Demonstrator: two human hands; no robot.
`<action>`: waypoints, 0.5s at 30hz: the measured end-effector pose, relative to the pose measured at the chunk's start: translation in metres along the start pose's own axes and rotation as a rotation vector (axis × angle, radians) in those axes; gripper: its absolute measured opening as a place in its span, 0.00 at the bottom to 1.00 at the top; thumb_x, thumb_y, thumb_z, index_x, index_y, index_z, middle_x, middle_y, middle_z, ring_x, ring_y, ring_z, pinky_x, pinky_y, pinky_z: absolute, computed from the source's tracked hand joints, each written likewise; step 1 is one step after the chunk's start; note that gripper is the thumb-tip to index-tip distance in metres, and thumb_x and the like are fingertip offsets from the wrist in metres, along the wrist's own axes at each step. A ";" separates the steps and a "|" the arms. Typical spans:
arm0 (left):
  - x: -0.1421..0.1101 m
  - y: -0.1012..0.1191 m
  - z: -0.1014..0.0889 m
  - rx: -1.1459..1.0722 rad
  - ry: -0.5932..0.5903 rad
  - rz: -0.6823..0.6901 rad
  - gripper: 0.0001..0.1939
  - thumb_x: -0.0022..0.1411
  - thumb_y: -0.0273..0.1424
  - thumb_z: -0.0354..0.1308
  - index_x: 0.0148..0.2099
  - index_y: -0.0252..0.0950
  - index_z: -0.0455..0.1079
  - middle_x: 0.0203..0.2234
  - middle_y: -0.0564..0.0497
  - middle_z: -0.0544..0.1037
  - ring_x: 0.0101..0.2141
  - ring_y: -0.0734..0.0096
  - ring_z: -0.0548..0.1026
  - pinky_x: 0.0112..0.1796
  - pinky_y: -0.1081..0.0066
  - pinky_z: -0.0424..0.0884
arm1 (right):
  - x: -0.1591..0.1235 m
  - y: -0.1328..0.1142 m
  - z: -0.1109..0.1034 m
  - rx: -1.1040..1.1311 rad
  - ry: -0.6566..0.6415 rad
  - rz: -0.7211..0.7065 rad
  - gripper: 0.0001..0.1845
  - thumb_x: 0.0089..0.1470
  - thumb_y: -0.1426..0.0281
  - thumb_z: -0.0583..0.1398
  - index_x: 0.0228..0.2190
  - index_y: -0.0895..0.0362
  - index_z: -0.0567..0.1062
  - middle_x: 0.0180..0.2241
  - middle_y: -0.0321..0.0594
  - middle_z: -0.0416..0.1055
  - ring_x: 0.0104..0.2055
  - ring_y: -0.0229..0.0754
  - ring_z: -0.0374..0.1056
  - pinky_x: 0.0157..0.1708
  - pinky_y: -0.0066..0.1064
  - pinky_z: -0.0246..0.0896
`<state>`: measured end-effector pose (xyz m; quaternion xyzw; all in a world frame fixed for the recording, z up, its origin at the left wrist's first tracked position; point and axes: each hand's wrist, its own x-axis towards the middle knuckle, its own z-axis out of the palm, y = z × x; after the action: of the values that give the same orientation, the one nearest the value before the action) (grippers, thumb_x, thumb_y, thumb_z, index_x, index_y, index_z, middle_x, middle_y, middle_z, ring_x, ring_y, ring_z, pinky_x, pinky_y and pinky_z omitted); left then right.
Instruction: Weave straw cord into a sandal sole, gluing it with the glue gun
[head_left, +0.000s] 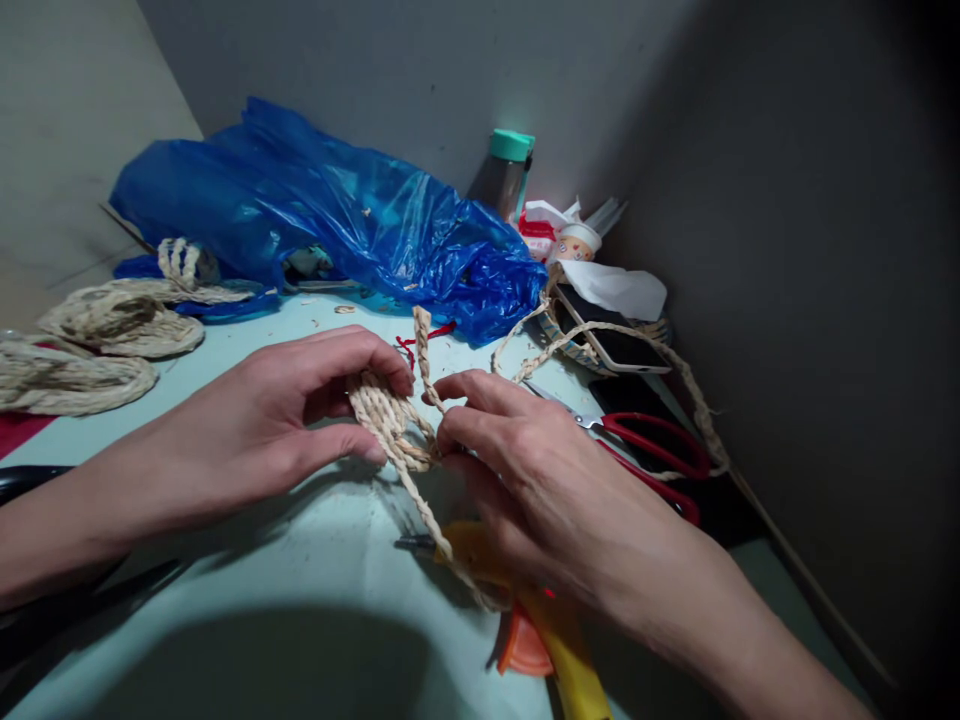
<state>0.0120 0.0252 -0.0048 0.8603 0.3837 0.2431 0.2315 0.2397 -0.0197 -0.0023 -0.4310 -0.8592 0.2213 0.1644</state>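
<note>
Between my two hands is a small coil of braided straw cord point(390, 415), held above the table. My left hand point(300, 410) grips the coil's left side, with fingers over the top and thumb below. At its right edge my right hand point(510, 450) pinches the cord near a short end that sticks upward. Another length of the cord hangs down to the right, across a yellow glue gun point(480, 550) with an orange trigger point(525, 645). Red-handled scissors point(652, 445) lie just beyond my right hand, partly hidden by it.
A crumpled blue plastic bag point(337, 210) spreads across the back. Woven straw pieces point(112, 320) lie at left. At back right are a bottle point(510, 170), a phone point(611, 335) on a basket and a loose braided cord point(690, 385). Red thread point(409, 350) lies behind the coil.
</note>
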 end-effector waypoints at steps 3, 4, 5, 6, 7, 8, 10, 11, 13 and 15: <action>0.000 -0.003 0.001 -0.035 0.008 0.060 0.10 0.64 0.32 0.61 0.48 0.47 0.74 0.46 0.58 0.79 0.45 0.70 0.78 0.41 0.79 0.74 | 0.000 0.000 -0.003 -0.003 -0.013 -0.027 0.14 0.48 0.84 0.55 0.35 0.58 0.72 0.48 0.44 0.64 0.49 0.44 0.63 0.45 0.32 0.63; 0.000 -0.004 0.001 -0.030 0.006 0.088 0.10 0.64 0.31 0.61 0.47 0.48 0.75 0.47 0.59 0.79 0.47 0.70 0.77 0.44 0.79 0.73 | -0.001 0.000 -0.004 -0.002 -0.021 -0.037 0.16 0.48 0.85 0.54 0.37 0.58 0.73 0.49 0.44 0.64 0.51 0.45 0.63 0.47 0.33 0.63; 0.001 -0.006 0.001 -0.021 -0.001 0.114 0.09 0.64 0.30 0.61 0.46 0.49 0.76 0.48 0.59 0.79 0.49 0.69 0.76 0.47 0.78 0.72 | -0.001 0.000 -0.004 0.000 -0.027 -0.048 0.18 0.47 0.85 0.54 0.38 0.58 0.73 0.50 0.45 0.63 0.53 0.45 0.62 0.48 0.33 0.63; 0.001 -0.007 0.001 -0.013 -0.011 0.137 0.10 0.65 0.30 0.61 0.46 0.50 0.77 0.49 0.59 0.78 0.52 0.69 0.75 0.50 0.77 0.71 | -0.001 -0.001 -0.005 0.005 -0.034 -0.055 0.19 0.48 0.86 0.53 0.39 0.58 0.73 0.51 0.45 0.63 0.54 0.46 0.62 0.49 0.34 0.63; 0.001 -0.008 0.001 -0.011 -0.033 0.152 0.10 0.65 0.30 0.60 0.46 0.51 0.78 0.51 0.59 0.78 0.54 0.68 0.74 0.52 0.75 0.70 | -0.001 -0.001 -0.006 0.012 -0.042 -0.059 0.20 0.48 0.86 0.52 0.39 0.57 0.73 0.50 0.45 0.63 0.54 0.46 0.61 0.49 0.35 0.63; 0.000 -0.009 0.001 -0.015 -0.047 0.162 0.11 0.66 0.30 0.60 0.46 0.52 0.78 0.53 0.59 0.77 0.56 0.68 0.73 0.54 0.74 0.70 | -0.001 -0.002 -0.006 0.018 -0.050 -0.059 0.20 0.49 0.86 0.51 0.40 0.57 0.73 0.49 0.45 0.63 0.53 0.46 0.62 0.49 0.35 0.63; -0.001 -0.010 0.000 -0.031 -0.070 0.167 0.12 0.67 0.30 0.59 0.47 0.52 0.79 0.56 0.58 0.76 0.59 0.66 0.71 0.54 0.72 0.70 | -0.001 -0.002 -0.007 0.033 -0.074 -0.058 0.20 0.50 0.86 0.51 0.41 0.57 0.72 0.47 0.44 0.63 0.51 0.46 0.62 0.48 0.36 0.63; -0.001 -0.010 0.000 -0.041 -0.080 0.164 0.12 0.67 0.30 0.59 0.47 0.52 0.80 0.57 0.57 0.76 0.59 0.65 0.70 0.54 0.71 0.70 | -0.001 -0.002 -0.007 0.040 -0.085 -0.057 0.19 0.50 0.85 0.51 0.40 0.57 0.72 0.46 0.44 0.63 0.49 0.46 0.62 0.47 0.35 0.63; -0.002 -0.010 -0.001 -0.055 -0.087 0.153 0.11 0.67 0.31 0.58 0.46 0.50 0.81 0.56 0.54 0.76 0.60 0.64 0.70 0.54 0.70 0.71 | -0.001 -0.001 -0.007 0.048 -0.084 -0.062 0.18 0.50 0.85 0.52 0.40 0.58 0.71 0.45 0.43 0.63 0.47 0.45 0.62 0.44 0.34 0.62; -0.002 -0.009 -0.002 -0.060 -0.082 0.149 0.11 0.67 0.32 0.58 0.44 0.49 0.82 0.57 0.53 0.76 0.59 0.63 0.71 0.55 0.68 0.70 | -0.001 0.001 -0.007 0.059 -0.060 -0.080 0.16 0.52 0.85 0.53 0.40 0.59 0.71 0.45 0.42 0.64 0.46 0.43 0.62 0.43 0.32 0.61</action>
<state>0.0042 0.0293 -0.0087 0.8884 0.3014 0.2357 0.2537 0.2441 -0.0181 0.0028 -0.3844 -0.8734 0.2526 0.1600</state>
